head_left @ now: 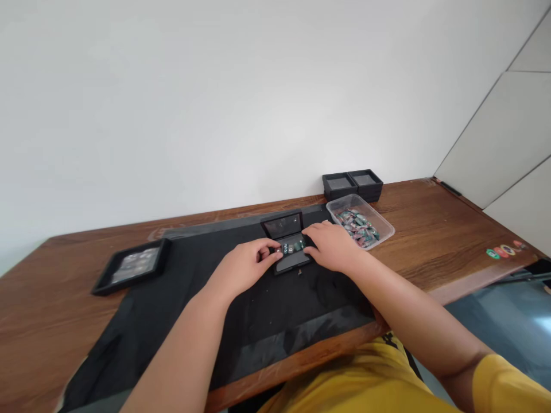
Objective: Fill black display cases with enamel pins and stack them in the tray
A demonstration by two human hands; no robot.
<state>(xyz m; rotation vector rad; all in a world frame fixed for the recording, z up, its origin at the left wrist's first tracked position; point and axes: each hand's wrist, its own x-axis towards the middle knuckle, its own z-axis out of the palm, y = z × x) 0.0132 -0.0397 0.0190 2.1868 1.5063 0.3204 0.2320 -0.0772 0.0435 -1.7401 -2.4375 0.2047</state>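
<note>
On the tabletop [413, 246], our left hand [243, 261]—fingers nearly together, grip unclear—is at the lidded case [293, 261]; our right hand [332, 246], fingers parted, probably steadies it.

Black case [284, 225], green-and-pink pieces [358, 225], yellow shirt [353, 381], brown wood-grained table [434, 229].

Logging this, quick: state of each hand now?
Left hand: curled at the black hinged case; grip cannot be told.
Right hand: partly open, at the case's right edge.
</note>
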